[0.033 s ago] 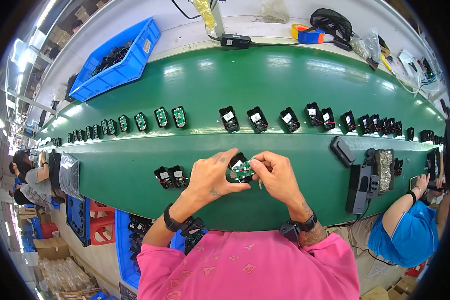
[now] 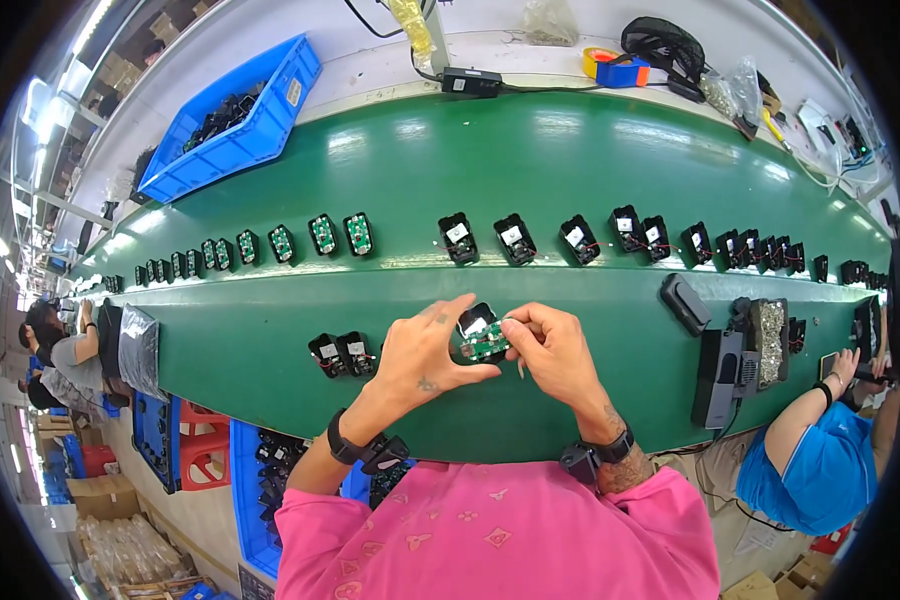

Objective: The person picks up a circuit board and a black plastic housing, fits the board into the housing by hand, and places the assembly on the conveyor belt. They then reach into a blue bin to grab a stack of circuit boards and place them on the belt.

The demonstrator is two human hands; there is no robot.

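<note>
Between my hands is a small black plastic housing (image 2: 479, 315) with a white part inside. My left hand (image 2: 420, 350) curls around its left side, thumb below and index finger above. A green circuit board (image 2: 486, 341) lies tilted over the lower part of the housing, its right end pinched between the thumb and fingers of my right hand (image 2: 550, 350). Whether the board touches the housing I cannot tell. Left of my left hand, two similar black housings (image 2: 340, 354) with red wires rest on the green tabletop (image 2: 250, 330).
Beyond my hands runs a row of housings: several with green boards (image 2: 359, 235) on the left, several with white parts (image 2: 458, 240) on the right. A blue bin (image 2: 225, 125) stands far left. A black device (image 2: 715, 380) sits right, near a co-worker in blue (image 2: 810, 465).
The housing between my hands has tilted slightly, showing more of its white inside. The board and my right hand look nearly still.
</note>
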